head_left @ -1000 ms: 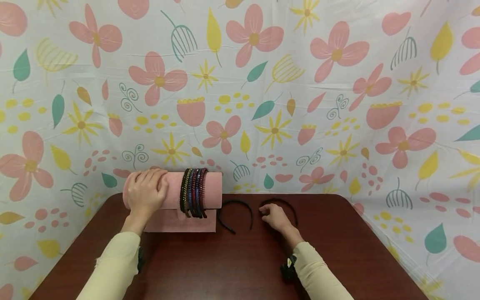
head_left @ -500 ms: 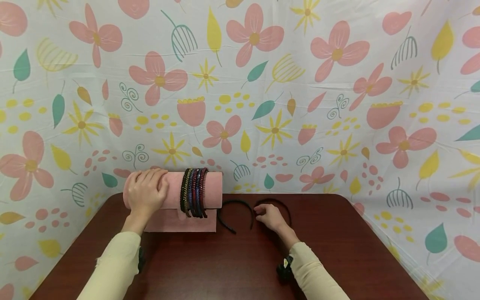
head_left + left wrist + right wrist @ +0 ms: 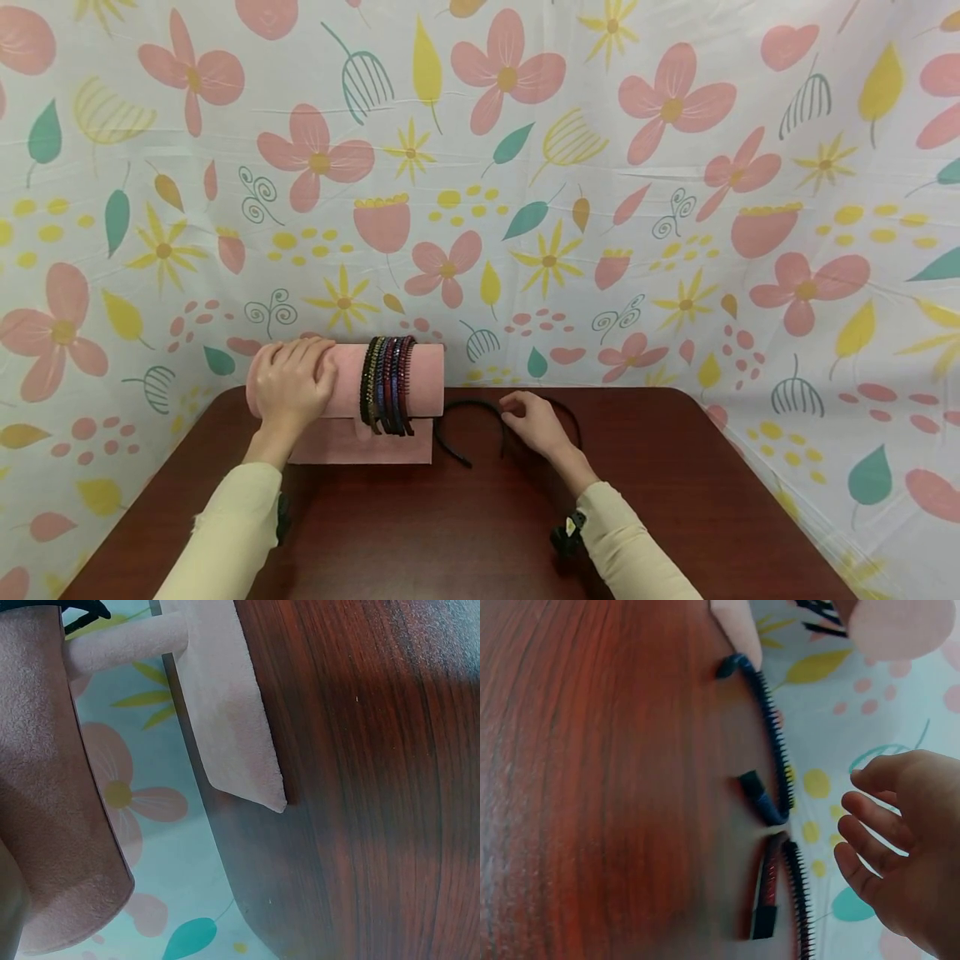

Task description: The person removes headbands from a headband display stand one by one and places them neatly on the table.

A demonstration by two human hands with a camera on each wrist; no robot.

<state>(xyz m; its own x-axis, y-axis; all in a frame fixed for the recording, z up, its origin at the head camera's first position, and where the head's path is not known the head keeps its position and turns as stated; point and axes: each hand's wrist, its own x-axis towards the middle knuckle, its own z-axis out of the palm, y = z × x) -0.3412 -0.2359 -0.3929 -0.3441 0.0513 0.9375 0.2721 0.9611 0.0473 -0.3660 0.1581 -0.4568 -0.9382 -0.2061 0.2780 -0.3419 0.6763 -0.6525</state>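
- Left hand [image 3: 292, 382] and right hand [image 3: 534, 417] are held well apart; the left is laid over the left end of the pink roll [image 3: 345, 379] of the stand [image 3: 375, 450], with its fingers bent over the top.
- Nothing is gripped by the right hand: in the right wrist view its fingers are loosely curved and slightly spread, clear of both loose headbands.
- Over the last second the dark headband [image 3: 799, 900] was shifted left on the tabletop [image 3: 420, 533], and the right hand has since been carried farther left and away from it.
- By this change, the dark headband seems to have been merely repositioned and let go, with attention passed to the blue headband [image 3: 774, 735].
- That blue one is left lying just right of the stand, its right side nearest the fingertips; the dark one is found just beyond it to the right. Whether they are touching cannot be told.
- Near the roll's right end, the row of headbands [image 3: 387, 383] is left undisturbed.
- Steadiness is judged to be given by the left hand, which has not been moved; neither loose headband is yet placed on the roll.
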